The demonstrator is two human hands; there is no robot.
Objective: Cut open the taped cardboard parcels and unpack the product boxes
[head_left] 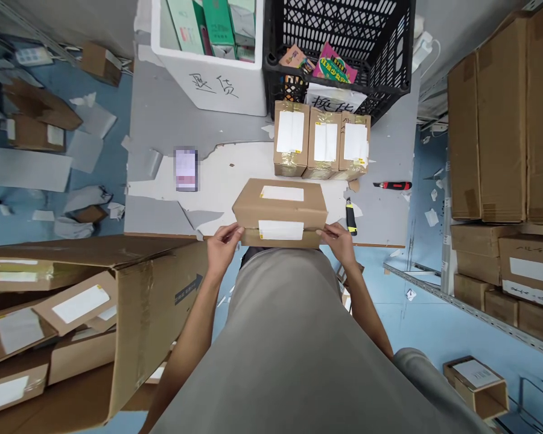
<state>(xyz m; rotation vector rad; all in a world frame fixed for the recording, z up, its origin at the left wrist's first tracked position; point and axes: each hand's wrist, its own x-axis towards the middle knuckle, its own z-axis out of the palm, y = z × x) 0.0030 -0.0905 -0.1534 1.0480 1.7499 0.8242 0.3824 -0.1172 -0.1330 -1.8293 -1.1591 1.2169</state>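
A brown cardboard box (279,208) stands at the table's front edge, close to my body. One white label is on its upper face and another on the side turned toward me. My left hand (224,244) is closed on the box's near left corner, thumb in front. At the near right corner, my right hand (339,241) grips the same box between thumb and fingers. Just right of that hand lies a black and yellow utility knife (351,218). Behind the box, several smaller taped boxes (291,137) with white labels stand in a row.
A white foam bin (228,90) and a black crate (339,36) stand at the back. A phone (186,170) and a red utility knife (393,185) lie on the table (163,214). A large carton (158,313) of parcels is at left; stacked cartons (500,132) are at right.
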